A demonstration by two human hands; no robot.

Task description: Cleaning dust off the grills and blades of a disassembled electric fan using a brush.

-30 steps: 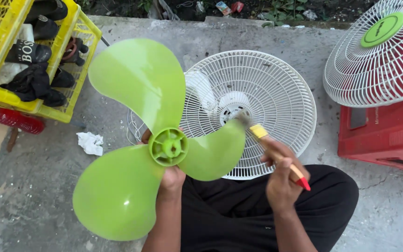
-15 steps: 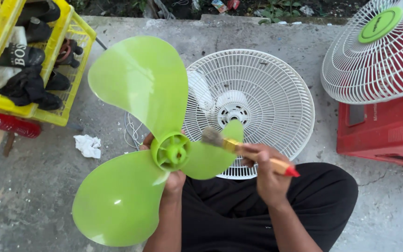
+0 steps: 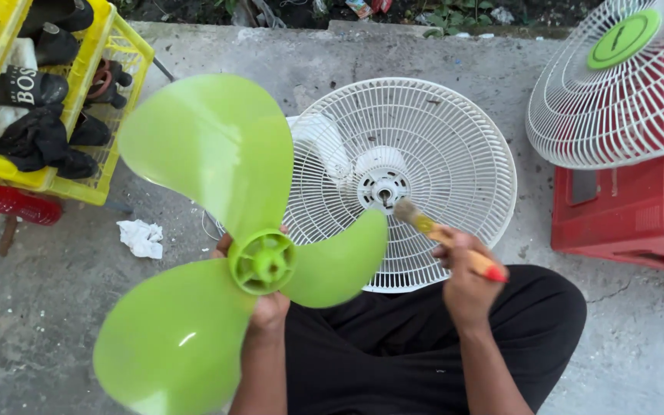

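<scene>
My left hand (image 3: 268,311) grips the hub of a lime-green three-bladed fan blade (image 3: 217,177), held up over my lap with its hub facing me. My right hand (image 3: 466,280) holds a small paintbrush (image 3: 443,234) with a wooden handle, yellow ferrule and red tip. Its bristles hover just off the tip of the right blade, above the white rear fan guard (image 3: 455,154) lying on the concrete with the motor shaft at its middle.
A yellow crate (image 3: 109,165) of black sandals and cloth stands at the upper left, a red bottle (image 3: 9,201) beside it. A crumpled white tissue (image 3: 140,237) lies on the concrete. At the right, a white front guard (image 3: 616,107) with a green badge rests on a red crate (image 3: 624,223).
The brush has swept from near the hub outward to the right, past the blade tip. The fan blade has shifted slightly left and down.
</scene>
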